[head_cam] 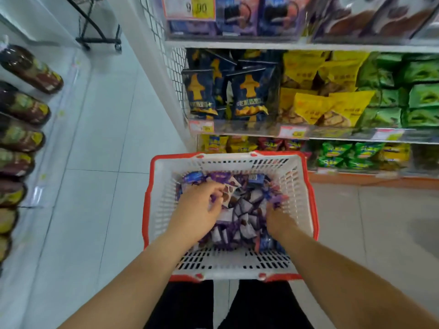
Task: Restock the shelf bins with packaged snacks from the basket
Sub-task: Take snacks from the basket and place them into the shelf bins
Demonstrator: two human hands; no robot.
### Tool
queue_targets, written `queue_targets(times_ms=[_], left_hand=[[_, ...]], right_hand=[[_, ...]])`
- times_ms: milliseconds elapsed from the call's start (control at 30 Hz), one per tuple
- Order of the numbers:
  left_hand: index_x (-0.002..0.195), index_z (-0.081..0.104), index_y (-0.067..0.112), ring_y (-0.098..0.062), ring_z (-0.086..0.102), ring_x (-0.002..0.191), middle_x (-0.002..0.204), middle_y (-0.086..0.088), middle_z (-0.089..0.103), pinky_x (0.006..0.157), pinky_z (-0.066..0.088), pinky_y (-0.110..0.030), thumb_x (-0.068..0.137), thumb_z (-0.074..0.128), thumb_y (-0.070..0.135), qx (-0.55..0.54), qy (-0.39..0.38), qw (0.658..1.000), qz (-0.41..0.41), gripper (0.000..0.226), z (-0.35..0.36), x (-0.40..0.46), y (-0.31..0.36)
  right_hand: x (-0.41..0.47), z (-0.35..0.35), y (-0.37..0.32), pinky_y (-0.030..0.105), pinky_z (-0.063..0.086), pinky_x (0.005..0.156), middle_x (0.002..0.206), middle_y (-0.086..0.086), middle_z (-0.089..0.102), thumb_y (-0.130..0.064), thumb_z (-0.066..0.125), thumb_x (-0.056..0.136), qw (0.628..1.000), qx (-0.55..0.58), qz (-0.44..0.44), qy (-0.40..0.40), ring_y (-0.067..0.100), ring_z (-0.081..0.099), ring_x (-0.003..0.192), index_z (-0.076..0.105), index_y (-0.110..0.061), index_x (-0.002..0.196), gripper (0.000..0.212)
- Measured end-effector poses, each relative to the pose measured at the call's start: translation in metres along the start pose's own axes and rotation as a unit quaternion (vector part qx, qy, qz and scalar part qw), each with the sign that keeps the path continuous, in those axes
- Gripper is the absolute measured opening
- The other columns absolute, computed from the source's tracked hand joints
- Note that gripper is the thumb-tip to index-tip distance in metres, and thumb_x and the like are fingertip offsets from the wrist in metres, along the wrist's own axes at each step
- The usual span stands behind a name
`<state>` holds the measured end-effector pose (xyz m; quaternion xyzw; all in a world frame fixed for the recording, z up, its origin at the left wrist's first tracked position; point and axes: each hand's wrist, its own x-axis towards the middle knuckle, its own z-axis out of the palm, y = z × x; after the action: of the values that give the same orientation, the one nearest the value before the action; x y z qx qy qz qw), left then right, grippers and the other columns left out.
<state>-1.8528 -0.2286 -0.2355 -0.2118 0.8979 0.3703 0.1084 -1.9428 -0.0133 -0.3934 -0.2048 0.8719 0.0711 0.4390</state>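
Note:
A white basket with a red rim (301, 186) sits on the floor in front of me, holding a heap of small purple, white and blue snack packets (247, 210). Both my hands are down in the heap. My left hand (202, 207) has its fingers curled around several packets on the left side. On the right side my right hand (276, 217) digs in, fingertips buried among the packets. The shelf bin (232, 29) with purple and dark boxed snacks is at the top, above the basket.
Shelves on the right carry dark blue bags (247, 96), yellow bags (318, 91) and green bags (408, 91), with more bags on the lower shelf. Brown bottles (26, 108) line a shelf at the left. A black wheeled stand (99, 34) stands up the tiled aisle.

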Motion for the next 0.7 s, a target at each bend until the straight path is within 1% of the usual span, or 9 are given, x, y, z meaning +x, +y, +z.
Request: queue_targets(times_ms=[67,133,233,300,367,433,500,567,700], left_hand=[[0.128,0.059,0.027,-0.005,0.056,0.095,0.107,0.017,0.063,0.089,0.048,-0.029,0.096,0.056,0.024,0.002,-0.011,1.0,-0.021,0.032,0.001,-0.004,-0.006],[0.128,0.058,0.028,-0.002,0.056,0.095,0.106,0.02,0.061,0.089,0.048,-0.028,0.097,0.055,0.025,-0.008,-0.021,0.999,-0.038,0.032,0.001,-0.007,-0.012],[0.127,0.058,0.028,0.0,0.056,0.099,0.106,0.021,0.06,0.093,0.048,-0.027,0.097,0.056,0.027,-0.042,-0.025,0.997,-0.056,0.03,-0.003,-0.011,-0.015],[0.128,0.058,0.027,-0.002,0.056,0.107,0.115,0.017,0.06,0.098,0.045,-0.025,0.097,0.058,0.027,-0.082,-0.029,0.994,-0.073,0.031,-0.004,-0.01,-0.013],[0.132,0.054,0.028,-0.003,0.053,0.117,0.125,0.015,0.058,0.104,0.041,-0.025,0.095,0.062,0.029,-0.146,-0.054,0.984,-0.085,0.038,-0.007,-0.008,-0.007],[0.131,0.052,0.03,-0.002,0.056,0.116,0.128,0.012,0.059,0.104,0.043,-0.026,0.091,0.068,0.027,-0.223,-0.081,0.968,-0.083,0.042,-0.014,-0.005,0.005],[0.122,0.055,0.028,0.002,0.062,0.103,0.118,0.009,0.064,0.093,0.051,-0.02,0.089,0.071,0.022,-0.287,-0.074,0.952,-0.077,0.038,-0.023,-0.002,0.019],[0.116,0.059,0.024,0.001,0.066,0.09,0.109,0.005,0.068,0.078,0.052,-0.013,0.089,0.071,0.021,-0.306,-0.033,0.949,-0.065,0.03,-0.035,0.0,0.034],[0.115,0.064,0.026,-0.006,0.068,0.096,0.106,0.006,0.071,0.087,0.054,-0.023,0.091,0.069,0.025,-0.317,0.031,0.948,-0.019,0.024,-0.065,0.004,0.052]], right_hand=[[0.003,0.007,-0.002,0.043,0.049,0.085,0.127,0.021,0.058,-0.002,0.039,0.097,0.999,-0.04,0.002,0.023,0.035,0.062,0.11,0.022,-0.001,0.149,0.055],[-0.003,-0.005,-0.006,0.045,0.05,0.09,0.128,0.016,0.058,-0.001,0.043,0.096,0.998,-0.049,0.018,0.029,0.033,0.061,0.114,0.041,-0.004,0.141,0.045],[-0.018,-0.037,-0.008,0.033,0.05,0.077,0.107,0.005,0.067,-0.02,0.056,0.096,0.985,0.159,0.024,0.069,0.024,0.065,0.098,0.062,-0.017,0.117,0.022],[-0.038,-0.068,-0.013,0.026,0.045,0.059,0.083,0.002,0.063,-0.024,0.066,0.092,0.911,0.404,-0.013,0.078,0.017,0.059,0.066,0.064,-0.017,0.105,0.015],[-0.066,-0.098,-0.02,0.023,0.034,0.041,0.071,0.008,0.06,-0.016,0.067,0.092,0.823,0.562,-0.061,0.059,0.011,0.043,0.041,0.063,-0.014,0.098,0.008],[-0.094,-0.124,-0.033,0.02,0.027,0.035,0.075,0.012,0.064,-0.012,0.064,0.092,0.761,0.635,-0.124,0.046,0.009,0.036,0.036,0.063,-0.012,0.097,0.005],[-0.115,-0.144,-0.044,0.017,0.027,0.034,0.079,0.008,0.069,-0.01,0.063,0.092,0.726,0.665,-0.165,0.05,0.008,0.034,0.035,0.064,-0.012,0.1,0.008],[-0.13,-0.16,-0.054,0.016,0.027,0.034,0.083,0.005,0.071,-0.011,0.064,0.092,0.714,0.672,-0.183,0.071,0.008,0.033,0.034,0.064,-0.013,0.102,0.011],[-0.155,-0.194,-0.063,0.016,0.037,0.04,0.1,-0.002,0.074,-0.016,0.067,0.09,0.727,0.646,-0.184,0.142,0.005,0.05,0.042,0.062,-0.017,0.115,0.025]])
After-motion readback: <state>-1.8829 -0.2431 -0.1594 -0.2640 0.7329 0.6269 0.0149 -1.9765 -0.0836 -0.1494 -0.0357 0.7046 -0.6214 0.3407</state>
